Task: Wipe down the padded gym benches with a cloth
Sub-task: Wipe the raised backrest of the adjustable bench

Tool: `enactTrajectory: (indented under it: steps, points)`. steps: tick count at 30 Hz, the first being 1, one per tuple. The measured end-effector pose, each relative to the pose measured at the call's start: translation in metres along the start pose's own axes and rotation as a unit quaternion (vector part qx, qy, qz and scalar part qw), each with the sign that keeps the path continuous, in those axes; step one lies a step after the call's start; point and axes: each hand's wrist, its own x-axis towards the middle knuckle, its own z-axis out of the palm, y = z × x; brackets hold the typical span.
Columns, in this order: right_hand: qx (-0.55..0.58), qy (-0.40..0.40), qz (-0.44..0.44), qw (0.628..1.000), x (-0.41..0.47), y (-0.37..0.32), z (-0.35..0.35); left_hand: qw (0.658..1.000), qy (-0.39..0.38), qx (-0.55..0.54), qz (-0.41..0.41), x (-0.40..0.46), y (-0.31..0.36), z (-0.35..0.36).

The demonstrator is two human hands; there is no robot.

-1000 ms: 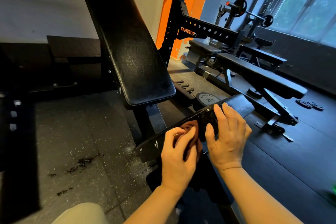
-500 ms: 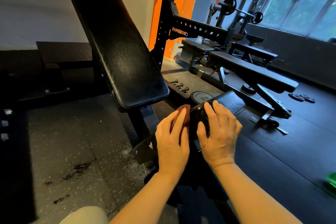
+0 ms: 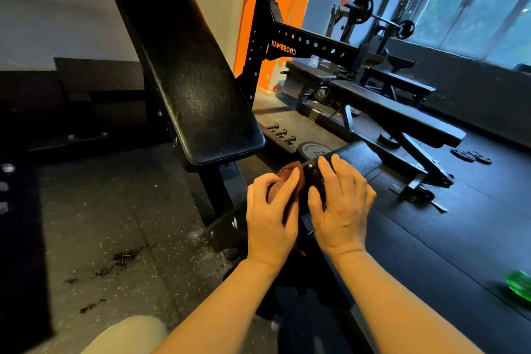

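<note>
Your left hand presses the brown cloth on the seat pad, grip clenched around it. Your right hand lies flat just right of it, grip released.

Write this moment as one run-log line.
stage: wiping | left hand: pressing brown cloth on black padded seat | right hand: flat on seat | inclined black backrest: untouched

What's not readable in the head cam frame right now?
- Cloth: mostly hidden under the left hand.
- Seat pad: near part covered by both hands; right hand lies on it.
- Green object: blurred, cut by right edge.
- Weight plate: marking partly hidden by fingers.
</note>
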Motion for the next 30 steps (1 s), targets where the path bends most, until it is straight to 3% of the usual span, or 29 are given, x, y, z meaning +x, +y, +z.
enactTrajectory:
  steps: [7, 10, 14, 22, 25, 27, 30]
  points:
    - [0.005, 0.003, 0.011, 1.0, 0.0, -0.003, 0.0, 0.984, 0.031, 0.068, -0.163, -0.051, -0.04, -0.034]
    - [0.006, -0.002, 0.01, 1.0, 0.0, -0.002, 0.001, 0.996, 0.042, 0.043, -0.073, -0.021, -0.005, -0.025]
    - [0.012, -0.006, 0.01, 1.0, -0.002, -0.001, 0.0, 1.0, -0.006, 0.015, 0.015, 0.007, 0.024, -0.004]
    - [0.001, -0.01, 0.014, 1.0, -0.001, -0.001, 0.0, 0.997, -0.027, 0.071, -0.024, -0.035, -0.025, -0.025]
    - [-0.001, -0.012, 0.019, 1.0, -0.001, -0.002, 0.0, 0.994, 0.009, 0.097, -0.046, -0.027, -0.012, -0.024]
    - [0.001, -0.013, 0.021, 1.0, -0.002, -0.002, -0.001, 0.996, 0.029, 0.072, -0.031, -0.013, 0.005, -0.016]
    - [-0.004, -0.017, 0.016, 1.0, -0.002, -0.001, -0.001, 0.998, 0.0, 0.062, 0.017, -0.004, 0.017, -0.003]
